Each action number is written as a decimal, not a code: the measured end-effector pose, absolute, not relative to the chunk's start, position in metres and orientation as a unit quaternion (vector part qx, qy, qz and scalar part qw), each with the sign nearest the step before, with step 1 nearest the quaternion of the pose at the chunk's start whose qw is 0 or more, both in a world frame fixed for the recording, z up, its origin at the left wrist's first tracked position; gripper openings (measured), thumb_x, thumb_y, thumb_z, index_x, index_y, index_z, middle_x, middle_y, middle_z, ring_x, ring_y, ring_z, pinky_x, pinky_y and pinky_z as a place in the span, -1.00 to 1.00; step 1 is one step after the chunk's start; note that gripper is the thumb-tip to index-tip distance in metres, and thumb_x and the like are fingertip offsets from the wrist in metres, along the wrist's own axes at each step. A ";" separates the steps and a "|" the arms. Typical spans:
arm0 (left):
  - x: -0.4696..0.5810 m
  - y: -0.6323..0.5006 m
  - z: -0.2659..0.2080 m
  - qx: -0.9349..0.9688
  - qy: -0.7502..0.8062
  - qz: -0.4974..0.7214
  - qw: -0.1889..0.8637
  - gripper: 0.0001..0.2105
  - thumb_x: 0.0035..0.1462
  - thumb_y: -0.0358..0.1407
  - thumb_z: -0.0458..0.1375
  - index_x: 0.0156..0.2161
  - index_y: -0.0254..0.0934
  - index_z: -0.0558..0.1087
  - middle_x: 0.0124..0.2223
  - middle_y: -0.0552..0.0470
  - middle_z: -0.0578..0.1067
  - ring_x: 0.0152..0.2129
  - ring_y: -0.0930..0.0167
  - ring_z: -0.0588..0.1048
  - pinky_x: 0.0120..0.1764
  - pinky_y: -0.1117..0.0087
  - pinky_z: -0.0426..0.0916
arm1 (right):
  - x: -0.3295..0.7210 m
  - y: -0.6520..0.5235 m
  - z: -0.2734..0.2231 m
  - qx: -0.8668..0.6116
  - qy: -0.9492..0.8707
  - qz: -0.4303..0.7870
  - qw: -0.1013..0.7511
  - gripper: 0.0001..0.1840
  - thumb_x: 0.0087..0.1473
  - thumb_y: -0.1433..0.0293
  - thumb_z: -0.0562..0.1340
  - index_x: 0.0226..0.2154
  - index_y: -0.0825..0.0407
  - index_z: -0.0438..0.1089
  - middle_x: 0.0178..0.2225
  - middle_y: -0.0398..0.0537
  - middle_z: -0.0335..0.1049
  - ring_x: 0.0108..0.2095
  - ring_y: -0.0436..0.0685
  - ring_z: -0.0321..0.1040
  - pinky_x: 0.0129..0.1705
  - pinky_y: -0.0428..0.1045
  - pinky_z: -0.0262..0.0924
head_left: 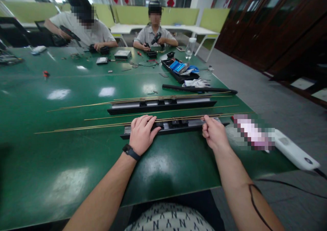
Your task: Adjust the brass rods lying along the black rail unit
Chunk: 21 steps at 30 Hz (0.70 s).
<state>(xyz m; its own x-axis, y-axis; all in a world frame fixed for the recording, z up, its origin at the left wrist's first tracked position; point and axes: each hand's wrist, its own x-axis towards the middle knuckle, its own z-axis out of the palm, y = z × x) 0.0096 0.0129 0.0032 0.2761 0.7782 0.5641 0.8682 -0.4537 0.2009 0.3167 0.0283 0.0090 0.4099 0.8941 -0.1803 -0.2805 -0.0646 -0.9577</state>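
Green table: broad and glossy (71,183), reflecting the ceiling lights; parts scattered over its far half.
Across the table: two co-workers, one at far left (81,32), one opposite (155,35), each with a dark power tool in hand.
Gold rods: long and thin (102,125), running lengthwise over the near rail and past both its ends; more lie across the far rail, with another between the two.
Near rail: black-edged (176,129), in front of the wearer, dark blocks along its middle.
Far rail: similar piece (163,107), just beyond, roughly parallel.
Black tube: lying behind the far rail (199,88), white gloves (196,83) beside it.
Black tray: blue items inside (167,67).
Left hand: palm down over rods and near rail (141,134), thumb spread from fingers; cannot tell whether it grips.
Right hand: curled (215,131), thumb and forefinger pinching rods near the rail's right end; count unclear.
Watch: dark, left wrist (130,152).
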 end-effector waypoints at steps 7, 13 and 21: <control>0.009 0.013 0.002 -0.795 -0.514 -0.311 0.084 -0.61 0.37 -0.08 0.16 0.19 -0.20 0.46 0.13 -0.14 0.57 0.13 0.16 0.47 0.18 0.06 0.20 | 0.321 0.030 0.006 -0.557 -0.250 0.452 0.651 -0.65 0.07 0.13 0.46 -0.37 0.05 0.43 -0.71 -0.28 0.24 -0.82 -0.14 -0.02 -0.81 -0.22 -0.20; 0.009 0.014 0.001 -0.797 -0.512 -0.308 0.086 -0.60 0.37 -0.07 0.15 0.19 -0.21 0.46 0.13 -0.15 0.57 0.13 0.16 0.47 0.18 0.07 0.20 | 0.318 0.029 0.007 -0.560 -0.272 0.468 0.627 -0.62 0.01 0.14 0.50 -0.40 0.07 0.43 -0.71 -0.25 0.26 -0.82 -0.14 -0.01 -0.81 -0.22 -0.22; 0.009 0.014 0.000 -0.796 -0.513 -0.310 0.088 -0.61 0.37 -0.08 0.15 0.19 -0.21 0.46 0.13 -0.14 0.57 0.13 0.16 0.46 0.18 0.07 0.20 | 0.320 0.029 0.013 -0.566 -0.227 0.439 0.660 -0.69 0.08 0.21 0.45 -0.42 0.06 0.41 -0.73 -0.29 0.21 -0.82 -0.14 -0.03 -0.82 -0.22 -0.20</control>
